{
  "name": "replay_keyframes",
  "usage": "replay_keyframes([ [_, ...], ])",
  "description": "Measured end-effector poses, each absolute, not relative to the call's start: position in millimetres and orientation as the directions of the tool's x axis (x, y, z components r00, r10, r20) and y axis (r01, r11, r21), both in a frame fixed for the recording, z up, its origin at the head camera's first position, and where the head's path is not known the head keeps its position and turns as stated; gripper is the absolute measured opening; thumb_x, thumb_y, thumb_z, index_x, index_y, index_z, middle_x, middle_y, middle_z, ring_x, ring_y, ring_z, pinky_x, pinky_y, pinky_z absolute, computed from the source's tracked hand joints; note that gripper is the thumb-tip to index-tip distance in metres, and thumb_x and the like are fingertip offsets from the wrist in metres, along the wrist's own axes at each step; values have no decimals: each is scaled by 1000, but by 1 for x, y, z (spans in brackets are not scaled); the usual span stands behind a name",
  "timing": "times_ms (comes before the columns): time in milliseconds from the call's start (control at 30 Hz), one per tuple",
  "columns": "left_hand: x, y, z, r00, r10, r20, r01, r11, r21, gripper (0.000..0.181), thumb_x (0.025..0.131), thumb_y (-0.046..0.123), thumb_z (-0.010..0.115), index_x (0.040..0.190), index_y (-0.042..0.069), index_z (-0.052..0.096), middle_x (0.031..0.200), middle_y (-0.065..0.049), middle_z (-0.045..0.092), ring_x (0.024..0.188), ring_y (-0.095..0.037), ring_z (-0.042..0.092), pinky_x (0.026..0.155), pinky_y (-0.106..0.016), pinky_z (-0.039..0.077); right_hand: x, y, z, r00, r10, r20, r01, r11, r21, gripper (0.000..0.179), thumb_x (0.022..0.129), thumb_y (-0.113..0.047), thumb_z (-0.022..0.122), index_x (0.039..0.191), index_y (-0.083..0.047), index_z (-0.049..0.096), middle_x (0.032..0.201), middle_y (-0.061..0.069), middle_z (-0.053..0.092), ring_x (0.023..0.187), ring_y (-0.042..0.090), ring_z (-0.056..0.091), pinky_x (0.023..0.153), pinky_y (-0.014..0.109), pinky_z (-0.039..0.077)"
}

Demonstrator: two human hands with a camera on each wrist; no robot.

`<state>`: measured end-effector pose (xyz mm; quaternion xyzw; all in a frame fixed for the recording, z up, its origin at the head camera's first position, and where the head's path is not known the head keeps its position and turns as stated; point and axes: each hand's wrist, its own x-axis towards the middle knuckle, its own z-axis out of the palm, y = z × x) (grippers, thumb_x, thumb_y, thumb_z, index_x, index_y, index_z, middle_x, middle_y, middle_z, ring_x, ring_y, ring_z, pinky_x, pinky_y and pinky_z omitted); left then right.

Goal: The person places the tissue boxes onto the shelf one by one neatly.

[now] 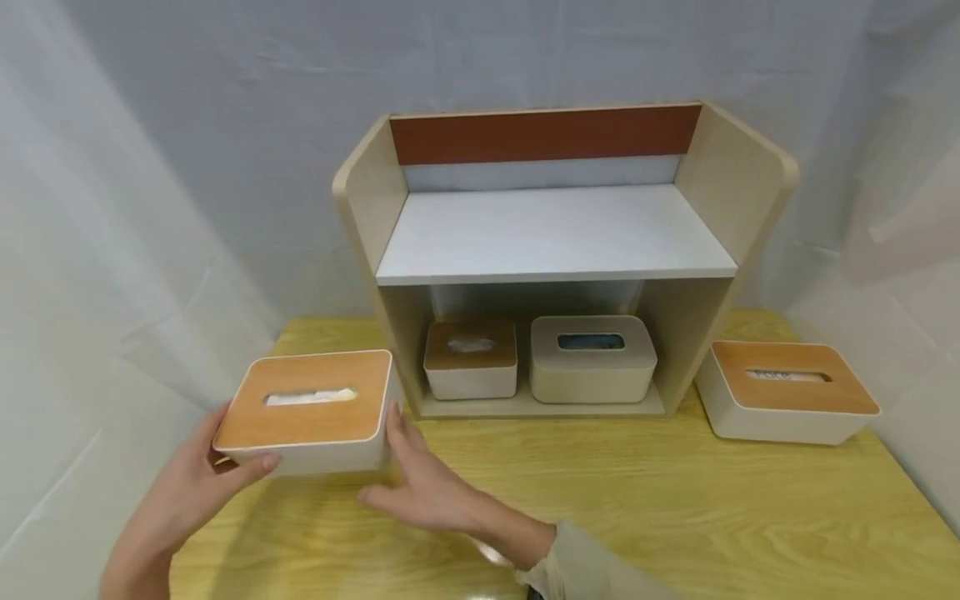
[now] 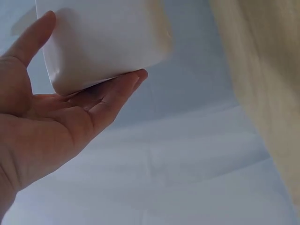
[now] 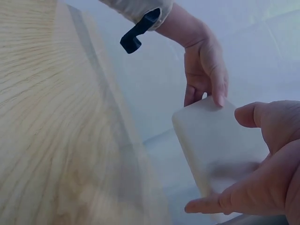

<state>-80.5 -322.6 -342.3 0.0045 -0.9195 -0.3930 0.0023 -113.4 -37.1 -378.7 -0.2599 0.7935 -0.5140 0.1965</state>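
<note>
A white tissue box (image 1: 322, 457) with a wood-coloured lid is held above the left part of the table. My left hand (image 1: 183, 487) grips its left end, thumb on the near side and fingers round the far side. The left wrist view shows the pale wall of this tissue box (image 2: 108, 42) between the thumb and fingers of the left hand (image 2: 61, 112). At the right end, extended fingers of my right hand (image 1: 435, 487) touch the box. The right thumb stands apart from it, as the right hand (image 3: 267, 173) also shows in the right wrist view.
A two-level shelf unit (image 1: 555, 233) stands at the back of the wooden table (image 1: 600, 483). Its lower level holds a small brown-lidded tissue box (image 1: 471, 382) and a beige one (image 1: 592, 383). Another wood-lidded tissue box (image 1: 780, 421) lies right of the unit. Pale sheets (image 1: 225, 167) hang around.
</note>
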Motion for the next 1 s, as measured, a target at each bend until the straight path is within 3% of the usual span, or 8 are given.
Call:
replay_keyframes([
  [133, -74, -314, -331, -996, -37, 86, 36, 696, 717, 92, 91, 24, 74, 159, 4, 15, 136, -29, 51, 101, -12, 63, 69, -18, 51, -107, -29, -361, -806, -592, 21, -243, 299, -923, 106, 87, -38, 67, 156, -30, -14, 164, -4, -15, 152, 21, -2, 119, 54, 12],
  [233, -70, -307, -323, -986, -56, 159, 77, 688, 722, 90, 89, 20, 76, 159, 9, 21, 125, -14, 60, 88, 3, 62, 68, -18, 51, -101, -22, -348, -821, -568, 62, -265, 284, -921, 104, 89, -37, 66, 156, -34, -14, 163, -5, -16, 151, 22, -1, 118, 55, 13],
  [367, -64, -296, -312, -971, -95, 217, 97, 677, 730, 87, 87, 20, 79, 158, 16, 28, 109, 16, 63, 84, 0, 65, 68, -17, 51, -96, -14, -334, -835, -541, 104, -285, 261, -922, 100, 91, -37, 64, 155, -38, -12, 163, -7, -16, 151, 24, 1, 117, 58, 15],
  [467, -60, -287, -303, -960, -131, 247, 100, 664, 741, 85, 85, 19, 80, 156, 17, 34, 104, 25, 61, 82, -1, 65, 68, -16, 51, -93, -8, -326, -838, -526, 146, -301, 223, -927, 98, 92, -34, 64, 156, -39, -10, 163, -10, -16, 151, 21, -1, 117, 59, 14],
  [733, -58, -263, -282, -916, -215, 338, 109, 677, 727, 84, 78, 18, 86, 150, 14, 44, 98, 27, 60, 77, 3, 63, 63, -14, 50, -90, 9, -305, -838, -482, 254, -372, 166, -913, 92, 96, -32, 63, 157, -36, -6, 162, -14, -14, 150, 11, -6, 117, 58, 9],
  [1000, -64, -232, -255, -824, -243, 512, 249, 656, 712, 79, 69, 5, 91, 140, 17, 58, 97, 26, 65, 71, 3, 64, 63, -10, 49, -90, 25, -281, -834, -398, 383, -452, 96, -887, 90, 98, -25, 60, 159, -33, -5, 164, -6, -10, 151, 19, -2, 114, 63, 15],
])
